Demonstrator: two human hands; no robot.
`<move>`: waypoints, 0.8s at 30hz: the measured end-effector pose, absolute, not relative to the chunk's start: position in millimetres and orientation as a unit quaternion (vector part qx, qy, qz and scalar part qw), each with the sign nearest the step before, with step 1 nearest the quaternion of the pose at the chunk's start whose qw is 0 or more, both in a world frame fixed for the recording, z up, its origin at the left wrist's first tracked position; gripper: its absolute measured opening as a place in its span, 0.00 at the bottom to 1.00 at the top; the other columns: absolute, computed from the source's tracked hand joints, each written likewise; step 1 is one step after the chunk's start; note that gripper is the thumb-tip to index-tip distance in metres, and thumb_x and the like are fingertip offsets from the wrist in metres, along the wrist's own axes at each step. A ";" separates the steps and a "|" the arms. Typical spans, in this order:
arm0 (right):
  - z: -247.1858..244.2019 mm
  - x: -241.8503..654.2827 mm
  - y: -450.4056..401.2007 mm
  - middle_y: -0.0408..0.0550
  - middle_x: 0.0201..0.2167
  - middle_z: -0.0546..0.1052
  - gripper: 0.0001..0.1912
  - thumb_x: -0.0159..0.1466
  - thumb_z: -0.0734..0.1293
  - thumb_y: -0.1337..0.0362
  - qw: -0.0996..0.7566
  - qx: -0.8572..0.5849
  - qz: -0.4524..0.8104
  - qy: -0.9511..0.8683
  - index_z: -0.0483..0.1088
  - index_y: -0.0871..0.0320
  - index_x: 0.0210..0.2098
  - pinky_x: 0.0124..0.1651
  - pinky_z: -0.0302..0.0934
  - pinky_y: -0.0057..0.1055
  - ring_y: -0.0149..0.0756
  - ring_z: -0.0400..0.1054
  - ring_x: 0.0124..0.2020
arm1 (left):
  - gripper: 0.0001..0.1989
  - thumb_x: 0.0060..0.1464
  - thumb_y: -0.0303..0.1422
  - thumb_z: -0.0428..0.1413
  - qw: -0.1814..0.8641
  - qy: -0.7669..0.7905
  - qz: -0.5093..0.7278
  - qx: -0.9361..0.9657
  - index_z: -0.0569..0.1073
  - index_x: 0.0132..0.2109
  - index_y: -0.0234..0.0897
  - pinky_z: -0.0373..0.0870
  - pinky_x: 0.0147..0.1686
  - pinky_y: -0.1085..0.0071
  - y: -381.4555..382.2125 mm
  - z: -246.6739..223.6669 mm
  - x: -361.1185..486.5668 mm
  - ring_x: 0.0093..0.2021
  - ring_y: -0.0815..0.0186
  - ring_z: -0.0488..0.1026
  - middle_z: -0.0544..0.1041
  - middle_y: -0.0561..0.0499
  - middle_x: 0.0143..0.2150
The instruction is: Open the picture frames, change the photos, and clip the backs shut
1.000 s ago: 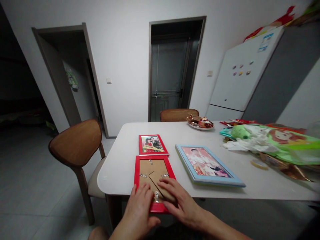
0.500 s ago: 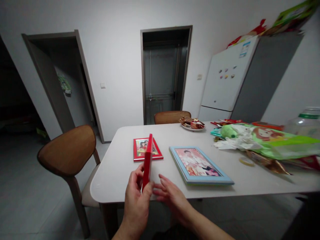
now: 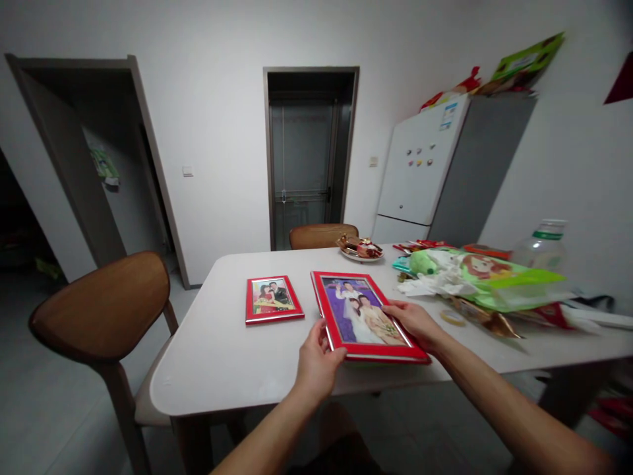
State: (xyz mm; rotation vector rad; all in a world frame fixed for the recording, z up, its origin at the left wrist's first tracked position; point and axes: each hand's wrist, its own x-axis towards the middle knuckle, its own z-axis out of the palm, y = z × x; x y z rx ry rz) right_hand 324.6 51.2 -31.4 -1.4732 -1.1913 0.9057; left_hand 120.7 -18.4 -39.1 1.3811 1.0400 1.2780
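clamping red photo frame (image 3: 363, 313) w/ l hand (image 3: 318, 361) at lower-left corner + r hand (image 3: 417, 323) on right edge, ctr-right; leaving open gap to 2nd red frame (image 3: 273, 300), ctr-left.

We hold a red rectangular picture frame (image 3: 366, 315), face up (three people against purple in its photo), by its left and right edges, over the white tabletop (image 3: 222, 359).
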 end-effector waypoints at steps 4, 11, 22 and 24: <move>-39.4 347.8 73.8 0.49 0.23 0.76 0.07 0.51 0.62 0.67 0.422 -0.651 0.366 -0.514 0.70 0.63 0.27 0.25 0.62 0.27 0.34 0.69 0.22 | 0.26 0.42 0.22 0.55 0.418 0.481 0.483 0.601 0.61 0.51 0.39 0.65 0.46 0.67 -1.7 -58.5 144.6 0.47 0.63 0.68 0.71 0.49 0.47; -57.7 356.9 91.0 0.49 0.28 0.77 0.11 0.51 0.62 0.67 0.374 -0.695 0.275 -0.549 0.72 0.63 0.33 0.30 0.61 0.25 0.34 0.70 0.28 | 0.24 0.44 0.27 0.54 0.337 0.536 0.427 0.645 0.62 0.51 0.37 0.60 0.48 0.66 9.0 -65.4 146.4 0.48 0.61 0.66 0.71 0.46 0.48; -41.1 249.2 78.7 0.52 0.45 0.69 0.18 0.55 0.59 0.65 0.300 -0.603 0.060 -0.737 0.67 0.62 0.45 0.51 0.49 0.27 0.35 0.60 0.47 | 0.23 0.45 0.29 0.52 0.231 0.597 0.380 0.668 0.61 0.51 0.30 0.57 0.49 0.65 7.7 -81.9 63.4 0.50 0.59 0.64 0.67 0.41 0.51; -49.2 202.7 76.8 0.50 0.44 0.70 0.19 0.54 0.60 0.64 0.266 -0.538 0.062 -0.797 0.66 0.60 0.45 0.50 0.49 0.26 0.34 0.60 0.46 | 0.23 0.45 0.28 0.51 0.203 0.607 0.377 0.670 0.61 0.51 0.30 0.57 0.50 0.65 8.0 -83.3 47.1 0.51 0.59 0.63 0.67 0.40 0.51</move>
